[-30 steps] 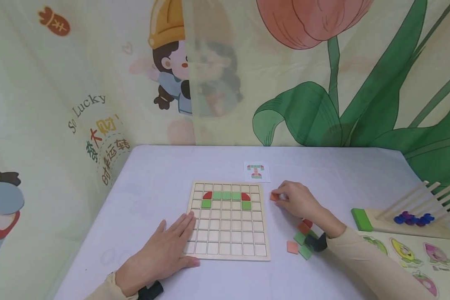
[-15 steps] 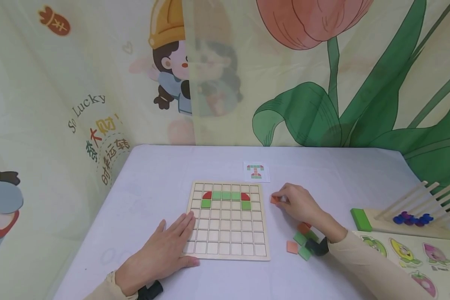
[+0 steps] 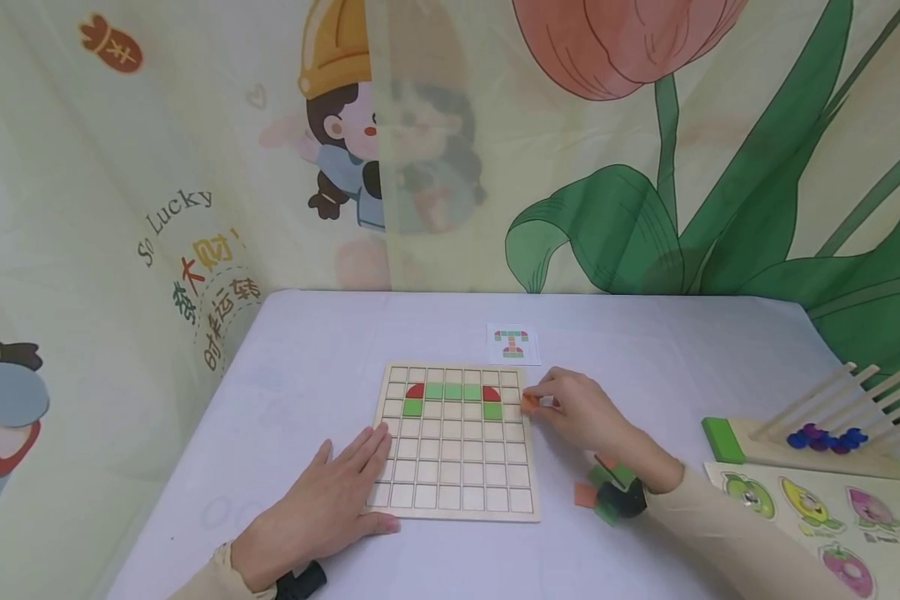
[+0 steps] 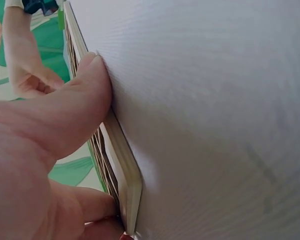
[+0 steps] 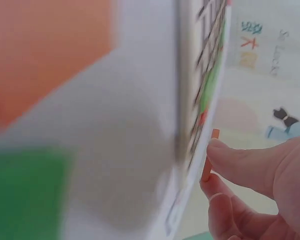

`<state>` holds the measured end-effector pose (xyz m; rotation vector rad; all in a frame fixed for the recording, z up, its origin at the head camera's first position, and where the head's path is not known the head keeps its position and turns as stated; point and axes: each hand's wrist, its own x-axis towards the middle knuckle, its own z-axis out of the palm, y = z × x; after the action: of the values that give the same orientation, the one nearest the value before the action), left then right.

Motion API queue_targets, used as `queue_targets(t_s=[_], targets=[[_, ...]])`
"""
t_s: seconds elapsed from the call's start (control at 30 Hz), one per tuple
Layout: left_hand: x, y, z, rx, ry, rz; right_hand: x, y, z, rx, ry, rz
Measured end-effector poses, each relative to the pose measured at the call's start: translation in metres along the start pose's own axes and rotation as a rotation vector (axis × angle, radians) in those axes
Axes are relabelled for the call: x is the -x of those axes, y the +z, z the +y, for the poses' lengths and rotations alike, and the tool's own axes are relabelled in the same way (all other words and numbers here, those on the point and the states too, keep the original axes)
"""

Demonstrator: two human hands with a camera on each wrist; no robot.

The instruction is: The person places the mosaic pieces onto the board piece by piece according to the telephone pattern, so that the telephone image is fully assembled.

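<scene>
A wooden grid board (image 3: 450,475) lies on the table. Near its far side, three green squares (image 3: 453,392) form a row between two red quarter-round tiles (image 3: 416,390), with a green square below each red one. My left hand (image 3: 330,492) rests at the board's near left corner, fingers extended over its left edge and thumb along the front. My right hand (image 3: 581,404) pinches an orange tile (image 5: 210,155) between thumb and fingertips at the board's right edge. Below that wrist lies a pile of loose green and orange tiles (image 3: 585,495), partly hidden by the black wrist camera.
A small pattern card (image 3: 512,344) lies behind the board, showing a T-like figure in red, green and orange. To the right stand a wooden rack (image 3: 742,440) with slanted pegs and blue and purple beads, and a sheet of fruit pictures (image 3: 810,508).
My right hand has moved left with the orange tile, from the bare cloth to the board's right edge. The left hand has stayed where it was.
</scene>
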<state>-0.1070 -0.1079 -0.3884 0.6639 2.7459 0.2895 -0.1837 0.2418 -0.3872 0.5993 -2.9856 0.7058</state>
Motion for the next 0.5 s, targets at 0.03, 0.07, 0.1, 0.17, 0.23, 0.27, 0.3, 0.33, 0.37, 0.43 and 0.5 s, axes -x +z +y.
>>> queue_targets(t_s=[0.03, 0.07, 0.1, 0.17, 0.23, 0.27, 0.3, 0.33, 0.37, 0.43, 0.5], targets=[[0.0, 0.0, 0.0, -0.001, -0.001, 0.0, -0.002, 0.001, -0.004, -0.003, -0.014, 0.0], [0.0, 0.0, 0.0, -0.002, -0.001, -0.001, -0.004, 0.002, -0.008, -0.005, -0.031, 0.0], [0.0, 0.0, 0.0, -0.003, -0.002, -0.001, -0.005, 0.004, -0.012, -0.009, -0.049, 0.001], [0.0, 0.001, 0.0, -0.003, -0.004, -0.001, -0.01, 0.008, -0.02, -0.012, -0.094, -0.002], [0.0, 0.001, 0.0, 0.0, -0.004, 0.0, -0.014, 0.012, -0.028, -0.012, -0.144, -0.005], [0.0, 0.0, 0.0, 0.001, -0.004, -0.001, -0.017, 0.014, -0.031, -0.009, -0.166, -0.009], [0.001, 0.0, 0.0, 0.0, -0.005, 0.0, -0.02, 0.016, -0.035, -0.004, -0.182, -0.014], [0.001, 0.0, 0.0, 0.0, -0.004, 0.002, -0.023, 0.018, -0.038, 0.0, -0.196, -0.019], [0.001, 0.0, 0.0, -0.003, -0.002, 0.003, -0.026, 0.02, -0.041, 0.003, -0.206, -0.024], [0.001, 0.0, 0.0, -0.009, -0.001, 0.005, -0.033, 0.024, -0.048, 0.005, -0.214, -0.037], [0.0, 0.0, 0.0, -0.016, -0.002, 0.005, -0.039, 0.028, -0.054, 0.018, -0.232, -0.041]])
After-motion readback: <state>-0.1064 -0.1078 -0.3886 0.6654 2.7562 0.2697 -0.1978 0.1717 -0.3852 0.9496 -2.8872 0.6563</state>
